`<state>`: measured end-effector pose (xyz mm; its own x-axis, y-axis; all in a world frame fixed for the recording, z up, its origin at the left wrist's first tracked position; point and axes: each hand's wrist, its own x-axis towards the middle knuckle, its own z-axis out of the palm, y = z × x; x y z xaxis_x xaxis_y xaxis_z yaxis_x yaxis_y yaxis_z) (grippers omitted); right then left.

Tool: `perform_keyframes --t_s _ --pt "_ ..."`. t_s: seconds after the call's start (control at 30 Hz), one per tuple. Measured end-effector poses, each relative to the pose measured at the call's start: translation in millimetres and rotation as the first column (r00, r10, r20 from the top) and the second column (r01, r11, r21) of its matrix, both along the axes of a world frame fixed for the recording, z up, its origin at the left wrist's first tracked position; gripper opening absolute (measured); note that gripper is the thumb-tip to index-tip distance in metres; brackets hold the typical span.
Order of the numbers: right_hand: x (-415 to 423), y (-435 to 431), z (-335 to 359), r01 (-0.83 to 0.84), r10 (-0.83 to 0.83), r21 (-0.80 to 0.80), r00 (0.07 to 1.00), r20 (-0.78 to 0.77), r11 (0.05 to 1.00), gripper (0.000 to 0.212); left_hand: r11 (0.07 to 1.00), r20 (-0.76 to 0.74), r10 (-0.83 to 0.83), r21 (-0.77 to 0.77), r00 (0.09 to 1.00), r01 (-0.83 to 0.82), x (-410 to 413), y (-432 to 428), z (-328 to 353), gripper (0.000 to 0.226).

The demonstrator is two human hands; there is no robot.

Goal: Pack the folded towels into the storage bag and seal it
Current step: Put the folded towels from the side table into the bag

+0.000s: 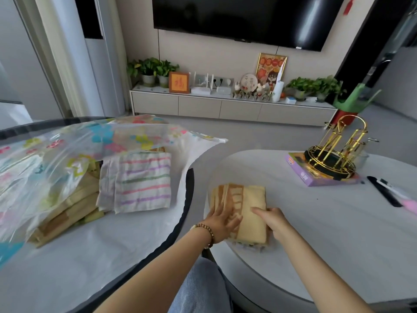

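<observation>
Packing step, mid-way. Storage bag (pixel 67 150), clear film with a flower print, lies on the dark-rimmed table (pixel 189 188) to my left, its mouth facing right and not sealed. A stack of yellow towels (pixel 67 211) sits inside under the film; a striped towel (pixel 140 181) lies at the mouth on the bag's lower sheet. I cannot tell if the top film covers it. The folded towel (pixel 250 199) I am on now is apart from the bag, on the white round table (pixel 338 233), near its left edge. My left hand (pixel 222 219) lies flat on the towel's left side, fingers straight and together, pressing down. My right hand (pixel 274 220) is at the towel's right edge, one digit laid on top and the rest curled round the edge, so it looks like a grip. Judgement: this is the pick-up of the next towel. Next move calls for lifting it with the folds kept together, carrying it left across the gap between tables, and sliding it in beside or on the striped towel. Sealing is not yet due.
</observation>
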<state>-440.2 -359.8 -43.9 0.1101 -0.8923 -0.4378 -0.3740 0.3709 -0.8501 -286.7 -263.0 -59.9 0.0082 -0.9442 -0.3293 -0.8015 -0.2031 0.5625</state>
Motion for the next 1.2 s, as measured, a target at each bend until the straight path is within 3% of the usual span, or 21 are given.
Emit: perform_keyframes --t_s 0.07,0.17,0.2,0.27,0.37,0.43,0.53,0.6,0.7,0.77,0.83,0.9,1.07,1.2 --pt "2.8 0.5 1.1 -0.07 0.07 0.025 0.997 0.019 0.997 0.047 0.999 0.027 -0.039 -0.024 0.999 0.04 -2.5 2.6 5.6 0.055" --pt "9.2 3.8 8.9 -0.174 0.175 -0.1 0.985 -0.003 0.98 0.047 1.0 -0.076 0.017 -0.024 0.997 -0.018 -1.3 16.9 35.1 0.055" --pt "11.4 5.2 15.4 -0.19 0.193 -0.151 0.981 0.007 0.97 0.047 0.998 -0.052 0.01 -0.063 0.999 -0.013 2.6 24.8 51.0 0.056" --pt "16.0 9.6 35.1 -0.185 0.208 -0.182 0.97 0.122 0.966 0.045 0.957 0.114 0.04 -0.29 0.993 -0.006 16.3 47.9 87.0 0.059" --pt "25.6 27.0 76.7 -0.188 0.242 -0.194 0.918 0.314 0.963 0.03 0.678 0.339 0.26 -0.73 0.904 0.079 48.4 100.2 141.2 0.06" --pt "34.7 44.2 103.4 -0.238 0.312 -0.221 0.855 0.414 0.946 0.023 0.521 0.402 0.46 -0.844 0.792 0.125 76.6 141.1 157.4 0.07" --pt "59.3 77.3 132.0 -0.403 0.452 -0.208 0.755 0.475 0.891 0.049 0.558 0.406 0.649 -0.829 0.643 -0.039 118.6 199.8 154.9 0.102" --pt "84.5 97.9 136.0 -0.489 0.498 -0.154 0.722 0.481 0.858 0.052 0.596 0.39 0.713 -0.775 0.583 -0.21 140.2 229.3 141.9 0.109" --pt "128.1 129.0 130.5 -0.561 0.519 -0.066 0.706 0.482 0.825 0.041 0.62 0.339 0.763 -0.627 0.551 -0.472 167.5 259.9 128.4 0.087" --pt "155.6 149.7 122.9 -0.614 0.538 -0.004 0.69 0.484 0.79 0.039 0.563 0.197 0.8 -0.574 0.566 -0.595 185.3 273.4 130.4 0.064" --pt "181.0 167.7 116.5 -0.657 0.562 0.038 0.673 0.481 0.753 0.039 0.526 0.104 0.797 -0.605 0.595 -0.597 204.5 281.2 142.5 0.041" --pt "206.4 182.5 112.5 -0.696 0.586 0.058 0.643 0.493 0.716 0.04 0.52 0.113 0.767 -0.687 0.632 -0.508 221.4 288.1 164.1 0.029" --pt "280.7 218.0 122.5 -0.795 0.668 0.072 0.551 0.5 0.602 0.037 0.641 0.254 0.638 -0.699 0.727 -0.318 247.9 300.4 213.8 0.034" --pt "337.5 247.6 132.0 -0.817 0.688 -0.016 0.474 0.549 0.576 0.027 0.62 0.224 0.618 -0.729 0.754 -0.292 257.7 297.0 225.7 0.04"
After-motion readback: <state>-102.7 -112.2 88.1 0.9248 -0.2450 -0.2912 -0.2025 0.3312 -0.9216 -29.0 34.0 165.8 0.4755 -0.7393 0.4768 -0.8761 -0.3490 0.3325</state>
